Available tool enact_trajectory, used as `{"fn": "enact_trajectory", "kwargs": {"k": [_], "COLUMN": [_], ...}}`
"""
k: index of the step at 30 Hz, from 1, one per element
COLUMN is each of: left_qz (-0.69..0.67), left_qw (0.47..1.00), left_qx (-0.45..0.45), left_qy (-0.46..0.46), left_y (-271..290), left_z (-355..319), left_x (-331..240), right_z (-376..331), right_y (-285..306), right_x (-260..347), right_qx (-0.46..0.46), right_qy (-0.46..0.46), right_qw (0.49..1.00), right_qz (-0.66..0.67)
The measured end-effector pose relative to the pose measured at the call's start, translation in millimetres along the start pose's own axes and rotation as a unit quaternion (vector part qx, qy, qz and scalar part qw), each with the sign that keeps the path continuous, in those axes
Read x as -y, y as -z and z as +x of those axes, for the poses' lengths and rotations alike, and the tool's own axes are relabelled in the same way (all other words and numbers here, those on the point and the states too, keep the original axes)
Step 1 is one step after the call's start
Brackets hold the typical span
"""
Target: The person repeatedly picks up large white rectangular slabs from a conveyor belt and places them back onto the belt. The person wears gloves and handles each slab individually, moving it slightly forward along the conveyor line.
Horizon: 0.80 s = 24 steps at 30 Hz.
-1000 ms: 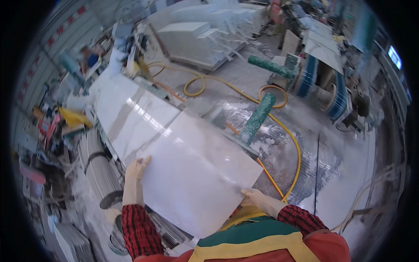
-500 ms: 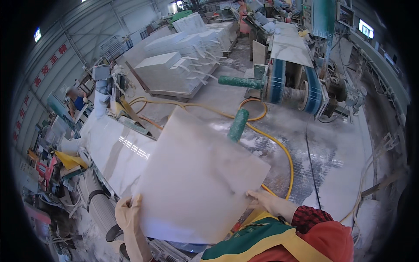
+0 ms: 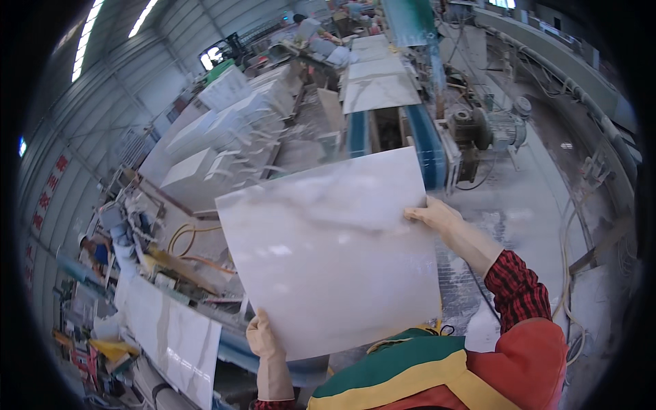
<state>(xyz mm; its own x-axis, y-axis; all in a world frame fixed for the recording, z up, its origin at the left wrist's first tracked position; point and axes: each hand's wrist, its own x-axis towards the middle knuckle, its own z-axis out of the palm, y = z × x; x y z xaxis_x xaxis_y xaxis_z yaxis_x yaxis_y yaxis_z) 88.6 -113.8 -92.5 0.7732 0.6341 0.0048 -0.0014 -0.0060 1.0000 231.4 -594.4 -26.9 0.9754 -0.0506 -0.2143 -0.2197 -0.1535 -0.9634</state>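
Note:
A large square marble-look slab point(image 3: 335, 260), white with faint grey veins, is held up in front of me. My left hand point(image 3: 265, 336), in a tan glove, closes on its lower left edge. My right hand point(image 3: 432, 214), also gloved, pinches its right edge, the thumb lying over the face. The fingers behind the slab are hidden. Beyond the slab's top edge, blue conveyor belts point(image 3: 425, 147) carry more white veined slabs point(image 3: 381, 89).
Another veined slab point(image 3: 171, 338) lies on the line at left. Stacked white slabs point(image 3: 198, 171) stand back left. An electric motor point(image 3: 502, 128) juts beside the belts. A yellow hose point(image 3: 181, 239) lies on the floor. A person point(image 3: 96, 253) is at far left, another point(image 3: 311, 29) farther back.
The slab has swung right, away from the left line, and now faces the blue belts. My right hand has moved up along its edge. My view has turned right.

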Motion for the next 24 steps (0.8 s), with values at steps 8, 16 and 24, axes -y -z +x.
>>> {"fn": "enact_trajectory", "kwargs": {"k": [8, 16, 24], "left_qz": [0.182, 0.334, 0.381], "left_qw": [0.971, 0.925, 0.885], "left_qx": [0.040, 0.103, 0.231], "left_qy": [0.147, 0.146, 0.137], "left_y": [-168.8, -293.7, -428.9], "left_z": [13.2, 86.7, 200.3], "left_x": [30.4, 68.0, 74.3], "right_z": [159.0, 196.0, 330.8], "right_y": [129.5, 142.1, 195.4], "right_x": [-185.9, -121.1, -156.8], "right_qx": [-0.041, -0.154, -0.173], "right_qy": [0.121, -0.208, -0.192], "right_qw": [0.989, 0.966, 0.945], "right_qz": [-0.076, 0.002, -0.202]}}
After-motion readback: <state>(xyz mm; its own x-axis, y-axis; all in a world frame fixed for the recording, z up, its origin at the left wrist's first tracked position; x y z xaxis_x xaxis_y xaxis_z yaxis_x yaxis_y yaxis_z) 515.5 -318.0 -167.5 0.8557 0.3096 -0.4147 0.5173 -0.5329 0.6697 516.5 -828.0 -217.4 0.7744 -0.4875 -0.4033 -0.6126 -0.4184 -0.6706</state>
